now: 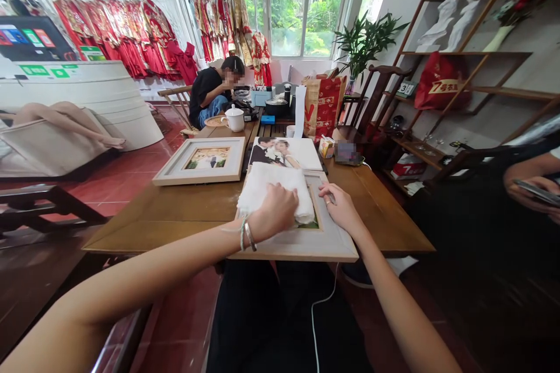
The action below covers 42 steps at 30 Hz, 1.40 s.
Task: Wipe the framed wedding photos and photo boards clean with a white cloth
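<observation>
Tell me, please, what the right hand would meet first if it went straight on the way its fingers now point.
Probably the white cloth, lying on the picture frame just to the left of the right hand. Depth is unclear in this single view, so the hand might pass above it.

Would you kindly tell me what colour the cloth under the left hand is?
The cloth is white, seen in the head view.

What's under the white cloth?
The nearest picture frame; a strip of its inset picture, green at the bottom, shows past the cloth on the right. The rest of that picture is covered.
</observation>
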{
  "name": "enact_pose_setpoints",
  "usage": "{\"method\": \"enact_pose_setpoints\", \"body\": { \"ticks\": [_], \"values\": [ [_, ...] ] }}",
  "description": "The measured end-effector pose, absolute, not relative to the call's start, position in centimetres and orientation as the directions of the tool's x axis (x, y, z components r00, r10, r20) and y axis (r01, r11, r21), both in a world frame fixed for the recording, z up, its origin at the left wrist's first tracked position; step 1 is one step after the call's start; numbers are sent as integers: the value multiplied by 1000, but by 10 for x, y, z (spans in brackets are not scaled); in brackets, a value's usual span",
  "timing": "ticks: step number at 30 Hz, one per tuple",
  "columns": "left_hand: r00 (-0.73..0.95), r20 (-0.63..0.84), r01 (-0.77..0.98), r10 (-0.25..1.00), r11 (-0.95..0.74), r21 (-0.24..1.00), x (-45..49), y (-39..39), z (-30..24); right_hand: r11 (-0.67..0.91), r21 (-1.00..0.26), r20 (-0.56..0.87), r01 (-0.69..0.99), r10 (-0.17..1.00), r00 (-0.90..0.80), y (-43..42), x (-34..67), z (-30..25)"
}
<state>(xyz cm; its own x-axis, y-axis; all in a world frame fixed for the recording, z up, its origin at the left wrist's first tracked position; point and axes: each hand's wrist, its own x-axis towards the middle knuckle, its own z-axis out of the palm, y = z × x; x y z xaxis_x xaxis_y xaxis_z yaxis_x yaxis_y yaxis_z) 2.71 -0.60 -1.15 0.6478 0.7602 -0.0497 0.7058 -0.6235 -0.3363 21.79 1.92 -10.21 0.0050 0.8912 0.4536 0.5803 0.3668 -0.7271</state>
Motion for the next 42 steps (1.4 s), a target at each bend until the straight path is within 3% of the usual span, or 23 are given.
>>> {"method": "enact_pose_setpoints", "body": {
  "ticks": [7, 13, 22, 26, 29, 35, 42],
  "values": [
    [502, -138, 783, 854, -516, -347, 31, -45, 1, 363, -724, 446, 586, 895, -4, 17, 218, -100],
    [371, -51, 862, 927, -364, -354, 32, -1, -4, 355, -721, 442, 596, 897, 1, 16, 217, -100],
    [563, 97, 809, 821, -523, -269, 6, 35, -12, 369, -716, 442, 593, 897, -24, 15, 217, -97],
    [624, 174, 768, 762, -555, -319, 2, 46, -14, 367, -724, 438, 584, 899, -23, 16, 218, -98],
    [580, 204, 799, 789, -500, -335, -6, 61, -16, 375, -728, 445, 574, 895, -22, 16, 218, -99],
    [557, 115, 816, 822, -516, -260, -19, 59, -13, 363, -729, 438, 580, 899, -12, 17, 218, -100],
    [510, -102, 824, 854, -519, -227, -12, -23, -2, 371, -717, 455, 591, 890, -7, 21, 218, -102]
  ]
}}
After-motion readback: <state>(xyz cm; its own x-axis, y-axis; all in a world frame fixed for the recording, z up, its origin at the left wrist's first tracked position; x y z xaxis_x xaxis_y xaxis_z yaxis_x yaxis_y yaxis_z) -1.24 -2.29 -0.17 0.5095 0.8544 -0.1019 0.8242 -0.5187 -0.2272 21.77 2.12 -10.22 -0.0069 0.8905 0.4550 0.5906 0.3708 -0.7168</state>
